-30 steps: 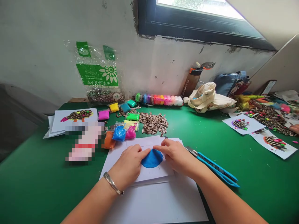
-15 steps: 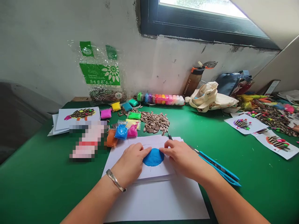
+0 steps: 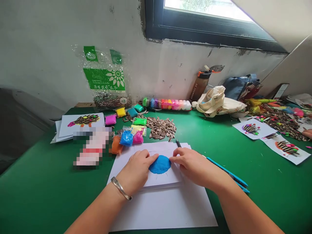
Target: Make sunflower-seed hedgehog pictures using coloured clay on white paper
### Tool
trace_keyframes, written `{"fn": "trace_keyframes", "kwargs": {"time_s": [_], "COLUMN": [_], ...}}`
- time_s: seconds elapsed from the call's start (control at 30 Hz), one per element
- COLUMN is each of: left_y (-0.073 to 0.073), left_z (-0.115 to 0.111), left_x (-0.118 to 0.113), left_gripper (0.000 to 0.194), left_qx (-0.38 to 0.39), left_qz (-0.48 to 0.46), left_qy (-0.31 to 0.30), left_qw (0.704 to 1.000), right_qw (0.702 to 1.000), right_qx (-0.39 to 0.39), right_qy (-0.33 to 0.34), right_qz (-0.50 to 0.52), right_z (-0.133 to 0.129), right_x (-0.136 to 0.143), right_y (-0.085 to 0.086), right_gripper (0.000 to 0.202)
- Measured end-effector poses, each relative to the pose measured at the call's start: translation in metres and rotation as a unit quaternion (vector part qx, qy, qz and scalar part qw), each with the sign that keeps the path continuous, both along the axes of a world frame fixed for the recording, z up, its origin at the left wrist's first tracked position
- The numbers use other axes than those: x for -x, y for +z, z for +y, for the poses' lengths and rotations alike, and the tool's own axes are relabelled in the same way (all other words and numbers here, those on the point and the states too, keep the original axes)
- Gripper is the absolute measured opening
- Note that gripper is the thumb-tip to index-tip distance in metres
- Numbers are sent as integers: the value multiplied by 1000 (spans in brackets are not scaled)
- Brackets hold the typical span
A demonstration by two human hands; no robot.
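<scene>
A flat blue oval of modelling clay point(image 3: 159, 164) lies on a white sheet of paper point(image 3: 162, 186), with pencil lines showing below it. My left hand point(image 3: 135, 170) rests on the paper, its outstretched finger touching the clay's left edge. On the other side, my right hand point(image 3: 192, 165) has its extended fingertip at the clay's upper right edge. Neither hand grips the clay; some fingers are bent and partly hidden. A dark pen point(image 3: 178, 143) lies just beyond my right hand. Beneath the sheet is more white paper point(image 3: 170, 211).
Clay packets, a blue one point(image 3: 126, 138) among them, sit left of a sunflower seed pile point(image 3: 162, 127). A blue-handled tool point(image 3: 225, 169) lies by my right forearm. Finished seed pictures point(image 3: 289, 148), a bottle point(image 3: 200, 86) and a cloth bag point(image 3: 214, 102) stand farther off.
My right hand has shifted slightly to the right, its fingertip now at the clay's side edge. My left hand stays in place. The view has turned slightly.
</scene>
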State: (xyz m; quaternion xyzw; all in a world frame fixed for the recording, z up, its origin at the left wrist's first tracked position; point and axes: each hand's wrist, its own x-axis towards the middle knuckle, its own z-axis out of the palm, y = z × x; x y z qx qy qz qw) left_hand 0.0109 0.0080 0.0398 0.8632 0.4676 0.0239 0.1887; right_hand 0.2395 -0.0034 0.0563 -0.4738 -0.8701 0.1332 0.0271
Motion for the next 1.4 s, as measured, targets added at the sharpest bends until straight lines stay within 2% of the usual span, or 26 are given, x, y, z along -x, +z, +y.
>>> {"fn": "trace_keyframes", "kwargs": {"time_s": [0.27,0.6,0.87,1.03,1.17,1.3,1.4], "left_y": [0,3,-1,-1,0,0,0], "left_z": [0,-2,-1,-2,-2,-2,-2], "left_x": [-2,-3,-1,-2,-2,-2,-2], "left_gripper": [60,59,59,58,58,60,60], "left_qx": [8,8,2,-5,-1,4,4], "left_qz": [16,17,16,14,14,21,25], "left_qy": [3,5,4,5,6,9,7], "left_qw": [1000,1000,1000,1000,1000,1000,1000], "right_qw": [999,999,998,1000,999,997,997], "right_qx": [-7,-3,-29,-11,-34,-58,-57], "right_qy": [9,15,3,-5,-11,-6,-8], "right_qz": [-50,-49,-60,-16,-27,-50,-48], "right_z": [-9,-9,-20,-27,-30,-30,-30], "right_x": [5,-1,9,3,-2,0,1], "right_y": [5,7,1,-3,-11,-16,-16], "right_gripper": [40,36,35,43,51,45,49]}}
